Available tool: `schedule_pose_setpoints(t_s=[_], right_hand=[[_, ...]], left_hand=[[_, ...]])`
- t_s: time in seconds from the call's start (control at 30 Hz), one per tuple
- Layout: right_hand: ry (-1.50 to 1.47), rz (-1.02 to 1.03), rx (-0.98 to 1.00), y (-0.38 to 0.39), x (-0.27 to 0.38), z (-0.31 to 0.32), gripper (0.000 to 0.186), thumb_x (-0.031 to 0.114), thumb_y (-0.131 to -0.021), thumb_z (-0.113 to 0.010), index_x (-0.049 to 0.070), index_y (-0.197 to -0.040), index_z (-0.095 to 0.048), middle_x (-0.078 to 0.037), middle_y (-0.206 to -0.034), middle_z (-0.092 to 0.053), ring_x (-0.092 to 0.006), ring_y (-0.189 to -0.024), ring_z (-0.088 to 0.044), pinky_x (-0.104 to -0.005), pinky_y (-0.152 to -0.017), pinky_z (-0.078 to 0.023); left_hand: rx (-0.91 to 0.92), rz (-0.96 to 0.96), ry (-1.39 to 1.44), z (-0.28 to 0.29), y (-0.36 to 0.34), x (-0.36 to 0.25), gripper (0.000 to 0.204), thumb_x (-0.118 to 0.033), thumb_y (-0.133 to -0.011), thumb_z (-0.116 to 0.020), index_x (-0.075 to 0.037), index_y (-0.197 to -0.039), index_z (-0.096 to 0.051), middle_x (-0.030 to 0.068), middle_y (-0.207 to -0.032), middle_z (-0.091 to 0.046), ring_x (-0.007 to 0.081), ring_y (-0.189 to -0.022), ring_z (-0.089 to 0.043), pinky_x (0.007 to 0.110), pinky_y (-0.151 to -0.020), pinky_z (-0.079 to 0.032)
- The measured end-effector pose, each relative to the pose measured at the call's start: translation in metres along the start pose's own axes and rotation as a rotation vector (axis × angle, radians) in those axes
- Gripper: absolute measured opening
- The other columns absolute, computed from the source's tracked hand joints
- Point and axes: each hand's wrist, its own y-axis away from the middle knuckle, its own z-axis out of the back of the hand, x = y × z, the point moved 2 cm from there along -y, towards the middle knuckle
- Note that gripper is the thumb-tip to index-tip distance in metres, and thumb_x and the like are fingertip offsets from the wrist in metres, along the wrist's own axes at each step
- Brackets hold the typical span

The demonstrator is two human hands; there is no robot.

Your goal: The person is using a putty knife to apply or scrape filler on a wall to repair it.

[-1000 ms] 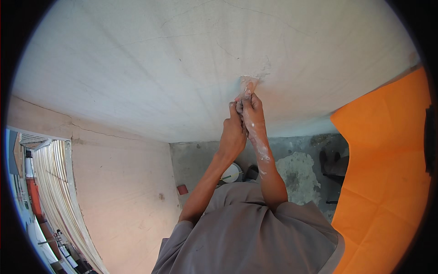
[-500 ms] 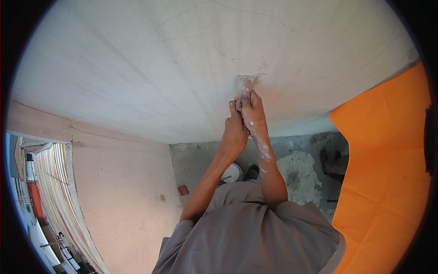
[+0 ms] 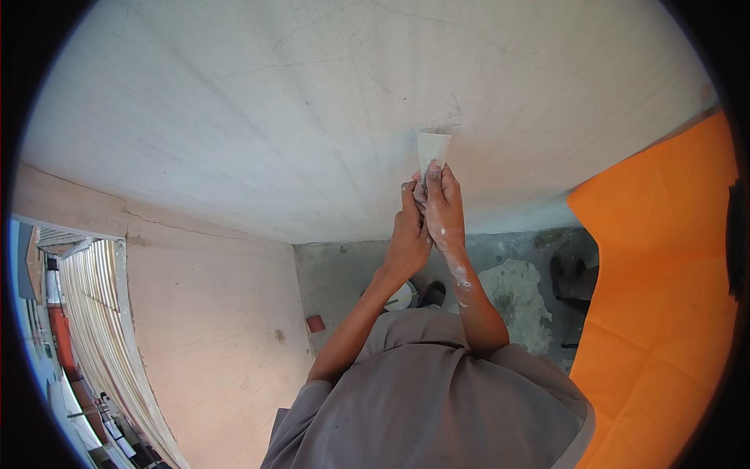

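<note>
My right hand (image 3: pixel 446 207), smeared with white filler, is closed around a putty knife (image 3: pixel 434 146). The thumb lies along the pale blade, whose wide edge points up at the light wall (image 3: pixel 312 156). Just beyond that edge, rough smears of filler (image 3: pixel 437 127) mark the wall. My left hand (image 3: pixel 409 234) presses against the right one from the left, its fingers closed near the knife's lower end. What the left fingers grip, if anything, is hidden.
A white bucket (image 3: pixel 404 296), partly behind my left forearm, stands on the grey floor beside a dark shoe (image 3: pixel 434 293). A small red block (image 3: pixel 316 324) lies near the left wall (image 3: pixel 219 328). An orange sheet (image 3: pixel 656 313) hangs at the right. Thin cracks cross the walls.
Both hands and the putty knife have moved slightly right and down. The blade has come below the smeared patch, and a wider streak of filler shows there.
</note>
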Motion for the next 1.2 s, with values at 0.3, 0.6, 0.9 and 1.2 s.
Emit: schedule_pose_setpoints(t_s=[0.3,0.6,0.9,1.2], right_hand=[[0.293,0.016,-0.025,-0.016,0.004,-0.001,0.049,0.042,-0.119,-0.041,0.001,-0.099,-0.059,0.004,-0.068,-0.044,-0.0066,-0.058,-0.037,-0.027,-0.055,-0.037],[-0.149,-0.101,0.002,-0.018,-0.015,-0.017,0.046,0.042,-0.119,-0.042,0.006,-0.095,-0.057,0.004,-0.067,-0.045,-0.0058,-0.055,-0.038,-0.0254,-0.049,-0.033],[0.626,0.092,-0.049,-0.023,0.015,0.004,0.043,0.032,-0.118,-0.041,-0.004,-0.108,-0.062,-0.015,-0.082,-0.068,-0.0216,-0.069,-0.06,-0.0382,-0.072,-0.052],[-0.267,-0.14,0.038,-0.02,0.005,-0.025,0.048,0.048,-0.118,-0.043,0.007,-0.096,-0.056,0.004,-0.068,-0.043,-0.0054,-0.055,-0.036,-0.0251,-0.049,-0.032]], left_hand=[[-0.016,-0.069,-0.007,-0.007,-0.016,0.019,0.067,0.004,-0.102,-0.047,0.007,-0.161,-0.016,0.0329,-0.115,-0.069,0.0369,-0.104,-0.074,0.041,-0.09,-0.056],[0.038,0.132,-0.275,0.024,-0.019,-0.008,0.063,-0.006,-0.106,-0.048,0.007,-0.161,-0.02,0.0314,-0.095,-0.073,0.0503,-0.087,-0.075,0.052,-0.076,-0.057],[-0.123,-0.226,-0.174,-0.02,-0.016,0.029,0.081,0.0,-0.101,-0.058,0.009,-0.165,-0.01,0.0369,-0.145,-0.057,0.052,-0.14,-0.055,0.049,-0.119,-0.041],[0.02,0.099,-0.443,0.034,-0.025,-0.033,0.059,-0.001,-0.104,-0.051,0.01,-0.156,-0.026,0.0333,-0.083,-0.07,0.0524,-0.08,-0.072,0.054,-0.067,-0.054]])
